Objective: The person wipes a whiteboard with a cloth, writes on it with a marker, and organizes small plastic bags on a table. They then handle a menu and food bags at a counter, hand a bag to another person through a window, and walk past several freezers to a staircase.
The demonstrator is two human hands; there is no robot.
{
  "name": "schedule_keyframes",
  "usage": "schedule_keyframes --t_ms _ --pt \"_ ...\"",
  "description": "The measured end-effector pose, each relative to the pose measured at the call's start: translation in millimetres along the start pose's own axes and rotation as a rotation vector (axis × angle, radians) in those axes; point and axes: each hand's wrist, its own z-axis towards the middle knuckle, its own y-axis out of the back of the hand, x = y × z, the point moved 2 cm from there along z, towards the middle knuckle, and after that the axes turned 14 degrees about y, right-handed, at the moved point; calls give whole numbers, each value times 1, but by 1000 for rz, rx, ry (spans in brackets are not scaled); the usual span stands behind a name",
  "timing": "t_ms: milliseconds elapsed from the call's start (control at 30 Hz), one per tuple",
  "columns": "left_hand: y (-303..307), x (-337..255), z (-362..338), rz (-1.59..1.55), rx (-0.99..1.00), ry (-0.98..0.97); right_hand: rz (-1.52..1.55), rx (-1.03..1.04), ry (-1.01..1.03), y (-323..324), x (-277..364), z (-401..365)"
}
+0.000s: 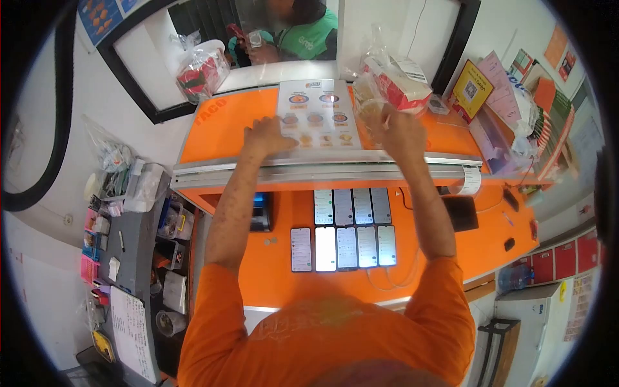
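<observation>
The person at the far window (303,32) is cut off by the top edge above the shoulders. The fingertips of the right hand (400,132) are masked by the clear plastic bag (380,90); the grip cannot be confirmed. Print on the menu card (317,113), the receipt (471,179) and the phones (348,229) is too small to read. Small items on the left shelf (135,258) are blurred.

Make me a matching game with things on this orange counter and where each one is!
Things:
1 menu card
2 phones
3 plastic bag
4 receipt

Places:
A in the right hand
B hanging off the upper ledge
C under the left hand
D in rows on the lower counter

Pairs: 1-C, 2-D, 3-A, 4-B
</observation>
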Motion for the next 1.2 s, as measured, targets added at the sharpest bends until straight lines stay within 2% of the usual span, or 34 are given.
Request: schedule_keyframes --t_ms 67,100,167,200,267,300,333,367,500,567,633,733,800,1000,1067,1133,1200 --pt "-3 -3 -5 -301 -145 -17 94 -308 -27 18 -35 16" --pt "-5 -2 2 -298 -147 -25 151 -329 -45 21 -56 26" --pt "-14 11 32 -391 22 -17 208 -359 -66 23 -96 33" --pt "-28 22 66 -387 11 -26 235 -413 -50 20 -114 34" --pt "-49 43 140 -854 -117 -28 207 -463 -25 27 -118 23" --pt "-25 40 150 -1026 -62 45 200 -479 -27 26 -118 13" --pt "-7 39 154 -1196 0 123 168 -591 84 19 -116 -1" --pt "-2 38 162 -1196 -7 109 134 -704 200 15 -113 -15" --pt "2 24 224 -1577 -239 -15 221 -584 73 23 -100 -98" --pt "-5 22 252 -1664 -290 -57 401 -584 -83 16 -118 -152" --pt "-22 26 279 -1442 -346 58 367 -637 -191 11 -130 -191" --pt "-23 14 280 -1393 -385 58 316 -561 -342 4 -147 -235" --pt "-20 6 278 -1386 -383 45 314 -548 -374 4 -144 -239" --pt "-16 8 272 -1373 -316 -29 438 -604 -307 -15 -127 -179" --pt "-19 22 277 -1304 -245 -74 113 -619 -106 -12 -113 -145" --pt "-23 38 286 -1205 -202 -96 -5 -573 -100 -3 -103 -108" --pt "-28 38 296 -1073 -225 -88 -136 -508 -116 -4 -123 -74"
